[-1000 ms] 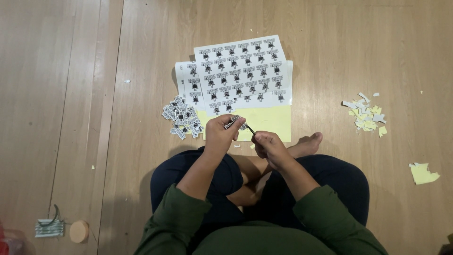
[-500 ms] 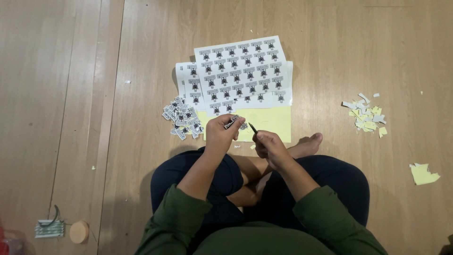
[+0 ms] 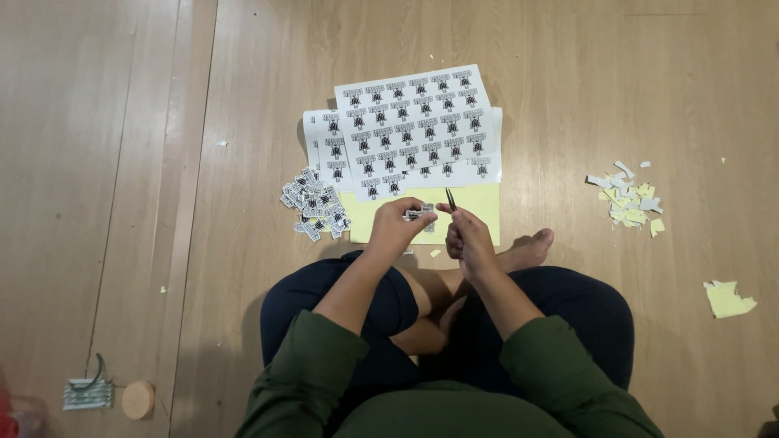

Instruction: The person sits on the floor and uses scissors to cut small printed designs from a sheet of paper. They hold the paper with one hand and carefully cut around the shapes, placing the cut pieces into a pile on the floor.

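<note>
Seated cross-legged on the floor [image 3: 568,97], the person pinches a small printed sticker [image 3: 420,213] in the left hand [image 3: 395,228]. The right hand [image 3: 468,237] grips dark tweezers [image 3: 449,199], their tips just beside it. Its print is too small to make out. Sticker sheets [image 3: 414,126] lie just beyond.

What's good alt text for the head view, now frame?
Seen from above, a person sits cross-legged on a wooden floor, left hand holding a small printed sticker, right hand holding thin dark tweezers. Printed sticker sheets and a yellow backing sheet lie ahead, cut stickers to the left, paper scraps to the right.
</note>
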